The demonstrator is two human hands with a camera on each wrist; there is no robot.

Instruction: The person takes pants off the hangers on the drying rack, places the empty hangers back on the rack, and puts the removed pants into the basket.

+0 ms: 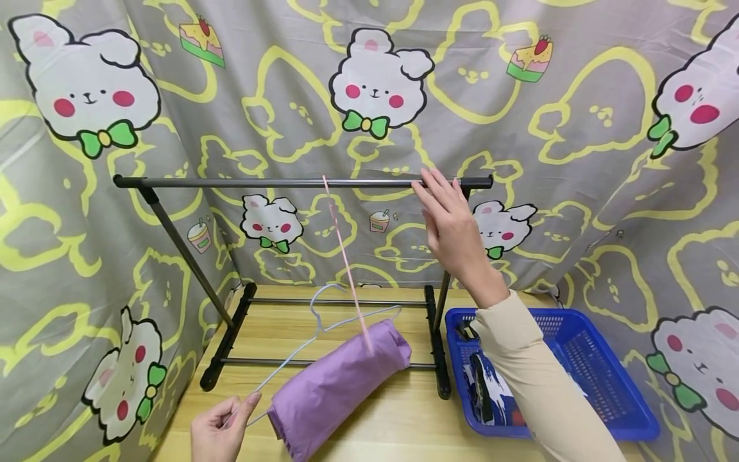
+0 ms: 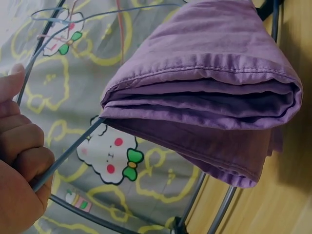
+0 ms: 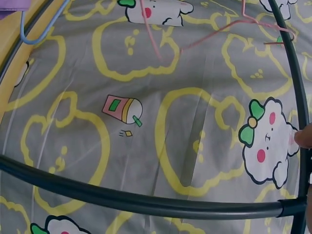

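Head view: left hand (image 1: 221, 428), 7 o'clock, clamps curled fingers on blue hanger (image 1: 321, 328); purple cloth (image 1: 340, 385) drapes over it, 6 o'clock. Right hand (image 1: 455, 232), 3 o'clock, straight fingers at rail (image 1: 260, 183).

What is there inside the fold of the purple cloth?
The bar of the blue hanger enters between layers of the purple cloth; at the open end, more purple layers show. Deeper inside, the cloth hides it from view.
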